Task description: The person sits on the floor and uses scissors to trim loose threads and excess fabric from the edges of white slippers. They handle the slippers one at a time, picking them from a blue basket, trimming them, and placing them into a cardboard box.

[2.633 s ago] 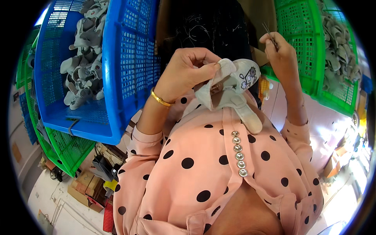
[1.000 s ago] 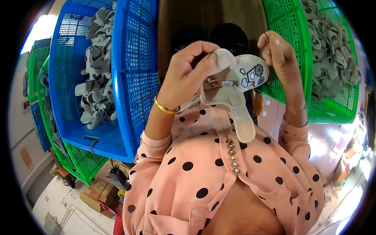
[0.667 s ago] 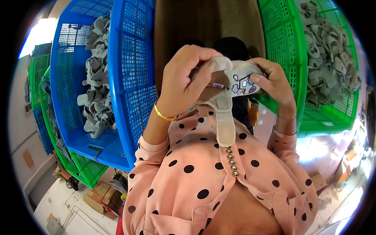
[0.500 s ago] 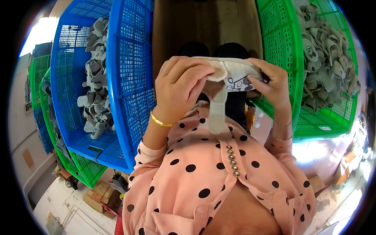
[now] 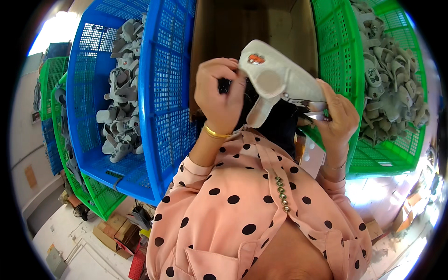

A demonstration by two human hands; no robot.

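Note:
A pale grey-white shoe upper (image 5: 291, 74) with a strap hanging down is stretched out in front of my chest. It has a small orange patch near its far left end and a dark printed picture near its right end. My right hand (image 5: 338, 114) is closed on that right end, where a shiny metal edge shows by the fingers; I cannot make out what it is. At the upper's left edge, my left hand (image 5: 219, 88) is curled, thumb and fingers together and a little blurred. Whether it pinches the edge or something small cannot be seen.
A blue plastic crate (image 5: 165, 93) with several shoe uppers (image 5: 123, 84) stands on my left. On my right is a green crate (image 5: 338, 51) with a heap of uppers (image 5: 396, 88). Between them, a cardboard box (image 5: 256, 23) lies beyond my hands. More green crates (image 5: 100, 198) stand further left.
The upper has turned and spread open, so its orange patch now shows. My left hand has come off its middle to the left edge. My right hand has shifted slightly right and nearer.

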